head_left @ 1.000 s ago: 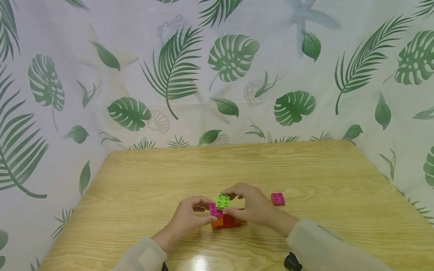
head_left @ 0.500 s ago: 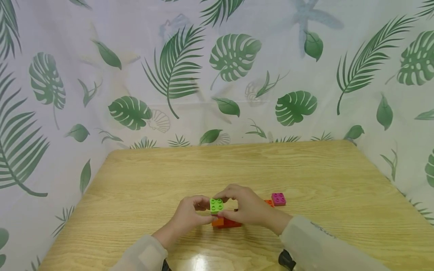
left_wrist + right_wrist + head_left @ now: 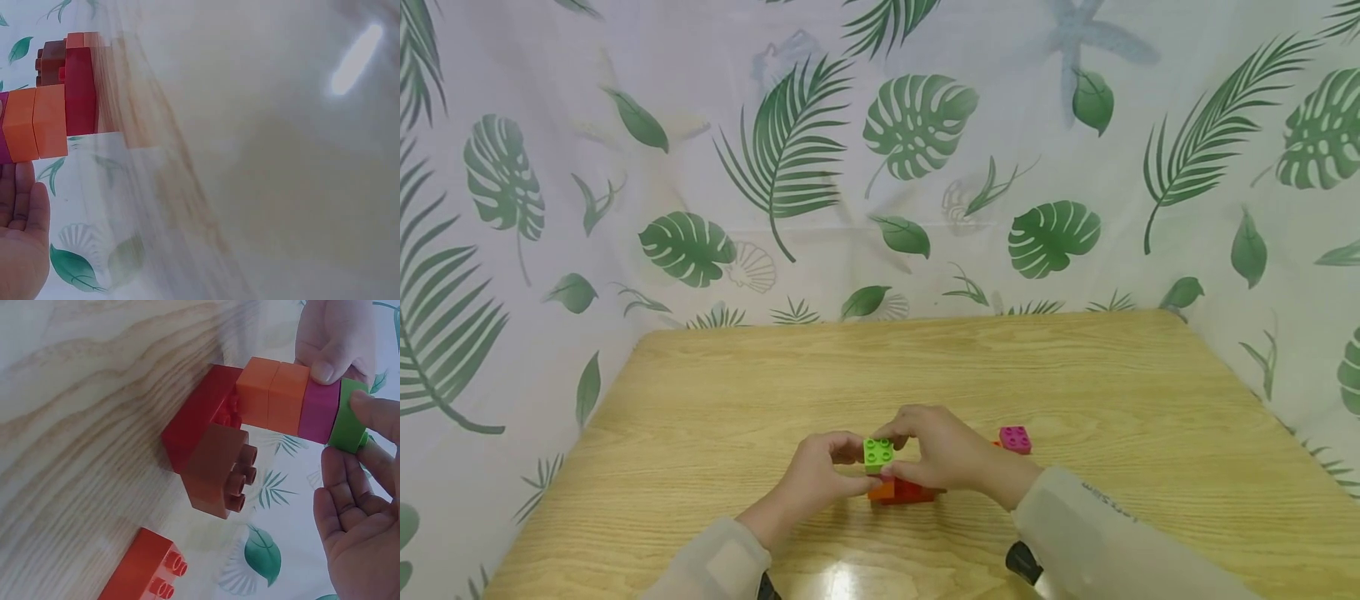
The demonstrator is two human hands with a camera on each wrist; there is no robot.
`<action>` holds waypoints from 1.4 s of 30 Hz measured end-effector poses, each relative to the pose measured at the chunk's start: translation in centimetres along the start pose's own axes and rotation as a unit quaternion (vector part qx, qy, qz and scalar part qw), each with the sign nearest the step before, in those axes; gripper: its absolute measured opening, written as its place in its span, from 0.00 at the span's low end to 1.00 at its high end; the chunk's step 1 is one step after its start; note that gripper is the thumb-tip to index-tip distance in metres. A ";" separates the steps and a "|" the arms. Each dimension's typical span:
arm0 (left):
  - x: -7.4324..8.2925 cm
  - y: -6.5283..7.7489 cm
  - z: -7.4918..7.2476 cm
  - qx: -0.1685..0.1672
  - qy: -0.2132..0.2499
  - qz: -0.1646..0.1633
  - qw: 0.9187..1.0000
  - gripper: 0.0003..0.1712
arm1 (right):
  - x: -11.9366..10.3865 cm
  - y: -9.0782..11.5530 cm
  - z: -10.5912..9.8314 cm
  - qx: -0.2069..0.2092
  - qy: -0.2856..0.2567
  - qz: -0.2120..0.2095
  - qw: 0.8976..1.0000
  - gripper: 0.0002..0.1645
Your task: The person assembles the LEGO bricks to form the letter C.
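A stack of toy building bricks stands on the table. At its base is a long red brick, which carries a brown brick at one end. From its other end rise two orange bricks, then a magenta brick, topped by a bright green brick. My right hand pinches the green brick between thumb and fingers, right against the magenta one. With thumb and fingers, my left hand steadies the column at the magenta brick. Studs show on the green brick's top.
A loose magenta brick lies on the wooden table, right of my right hand. Close to it an orange-red brick is mostly hidden by that hand in the head view. A leaf-patterned cloth hangs behind the table.
My right hand has moved left and slightly down, bringing the green brick onto the magenta brick atop the column. Over the last half second both hands have stayed nearly still.
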State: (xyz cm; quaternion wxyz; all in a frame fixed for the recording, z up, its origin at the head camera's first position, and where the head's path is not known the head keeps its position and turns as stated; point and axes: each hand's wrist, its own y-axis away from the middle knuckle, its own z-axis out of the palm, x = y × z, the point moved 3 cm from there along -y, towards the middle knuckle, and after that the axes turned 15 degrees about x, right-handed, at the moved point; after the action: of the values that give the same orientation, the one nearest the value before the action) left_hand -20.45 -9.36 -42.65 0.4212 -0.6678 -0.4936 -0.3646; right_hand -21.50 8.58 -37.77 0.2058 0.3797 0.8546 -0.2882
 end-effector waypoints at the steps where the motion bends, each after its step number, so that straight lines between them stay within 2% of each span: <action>1: 0.0 0.0 0.0 -0.003 -0.004 0.001 1.000 0.16 | 0.0 0.0 0.0 -0.002 0.005 0.001 1.000 0.20; 9: -0.5 0.1 0.1 -0.014 0.011 0.006 1.000 0.19 | -0.2 0.0 0.2 -0.001 0.019 0.009 1.000 0.20; 19: -0.7 0.4 0.1 0.026 0.063 0.013 0.998 0.19 | 0.4 0.5 0.5 0.018 0.002 0.012 1.000 0.23; 25: -0.5 0.5 0.1 0.034 0.076 0.017 0.996 0.19 | 1.0 0.9 0.7 0.044 -0.023 0.009 0.999 0.25; 35: -0.3 0.4 -0.2 0.030 0.067 -0.029 0.997 0.19 | 1.5 1.2 1.2 0.072 -0.058 0.005 0.996 0.25; 42: -0.2 0.3 -0.1 0.025 0.064 -0.035 0.997 0.19 | 2.1 1.8 0.7 0.086 -0.106 0.023 0.990 0.30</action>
State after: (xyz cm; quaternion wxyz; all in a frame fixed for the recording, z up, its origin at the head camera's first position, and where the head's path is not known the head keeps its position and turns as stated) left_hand -20.24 -9.57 -42.90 0.4558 -0.6144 -0.4976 -0.4088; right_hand -21.30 10.22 -40.10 0.2681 0.3828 0.7912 -0.3944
